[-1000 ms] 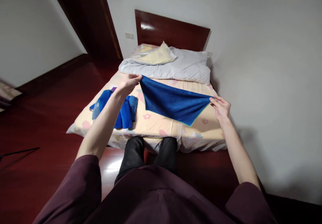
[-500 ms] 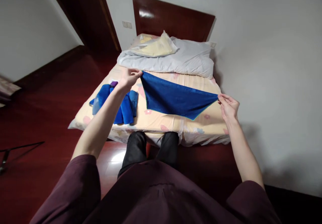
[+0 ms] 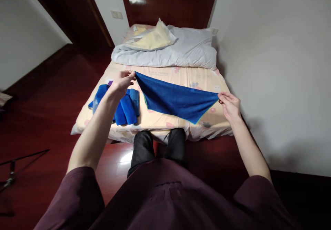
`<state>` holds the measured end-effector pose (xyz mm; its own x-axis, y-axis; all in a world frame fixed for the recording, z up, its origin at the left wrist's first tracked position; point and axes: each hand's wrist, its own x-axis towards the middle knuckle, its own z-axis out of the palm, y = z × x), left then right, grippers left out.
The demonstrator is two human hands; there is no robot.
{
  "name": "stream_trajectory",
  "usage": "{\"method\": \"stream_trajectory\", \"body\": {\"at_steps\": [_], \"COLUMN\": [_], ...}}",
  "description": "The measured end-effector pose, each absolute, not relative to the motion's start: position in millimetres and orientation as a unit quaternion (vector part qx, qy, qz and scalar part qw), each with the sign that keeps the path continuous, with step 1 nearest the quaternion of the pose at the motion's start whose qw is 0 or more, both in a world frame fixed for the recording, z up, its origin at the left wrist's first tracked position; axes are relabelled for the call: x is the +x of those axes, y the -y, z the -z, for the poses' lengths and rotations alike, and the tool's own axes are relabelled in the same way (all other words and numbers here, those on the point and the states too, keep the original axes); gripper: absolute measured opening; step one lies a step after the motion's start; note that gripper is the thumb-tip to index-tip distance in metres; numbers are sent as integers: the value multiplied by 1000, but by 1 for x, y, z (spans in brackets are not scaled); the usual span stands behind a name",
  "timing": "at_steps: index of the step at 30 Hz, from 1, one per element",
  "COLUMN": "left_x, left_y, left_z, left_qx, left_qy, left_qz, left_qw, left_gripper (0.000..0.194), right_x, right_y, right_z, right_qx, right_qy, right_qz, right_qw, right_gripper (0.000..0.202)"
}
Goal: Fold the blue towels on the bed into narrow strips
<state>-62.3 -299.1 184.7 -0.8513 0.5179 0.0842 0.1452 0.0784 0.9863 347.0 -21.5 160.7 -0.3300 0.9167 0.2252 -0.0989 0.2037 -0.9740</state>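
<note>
A dark blue towel (image 3: 176,97) with a thin green edge is stretched between my hands, above the bed. Its upper left corner is pinched in my left hand (image 3: 123,82). My right hand (image 3: 230,104) grips the upper right corner, lower than the left one. The towel's lower edge hangs slack toward me. Several folded or rolled blue towels (image 3: 126,110) lie on the bed to the left, partly hidden behind my left forearm. A bit of purple cloth (image 3: 110,83) shows at their far side.
The bed (image 3: 165,125) has a peach patterned sheet. At its far end lie a folded white quilt (image 3: 191,52) and a pale yellow cloth (image 3: 157,39), before a dark wooden headboard (image 3: 168,4). A wall (image 3: 279,85) stands close on the right. A thin black stand (image 3: 12,168) is on the floor at left.
The view has tilted slightly down and shifted. The towel stays held by both corners; its top edge sags a little more and its left side is more slanted.
</note>
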Motion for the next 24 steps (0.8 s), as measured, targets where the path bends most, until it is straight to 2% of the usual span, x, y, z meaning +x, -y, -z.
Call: {"method": "stream_trajectory", "body": {"at_steps": [4,9,16,20,24], "left_x": [-67,-88,-126,-149,-175], "left_y": [305,307,267,230,221], "left_z": [-181,-154,-117,-119,-120], "left_qx": [219,229,191,165,223], "left_qy": [-729,-766,-781,-793,-764], "left_qz": [-626,-573,-557,-562,-602], "left_qw": [167,181,209,165,62], "left_gripper": [26,21,14,13,12], "right_x": [350,339,268,212,185], "right_y": [24,23,-12,-38,-56], "right_z": [-160,-150,-118,-104,-92], "right_qx": [-331,-347,-379,-370,-318], "right_qy": [607,586,559,559,585], "right_qz": [-561,-608,-633,-619,-574], "right_qw": [454,409,378,409,475], "right_gripper": [44,50,46,46,44]}}
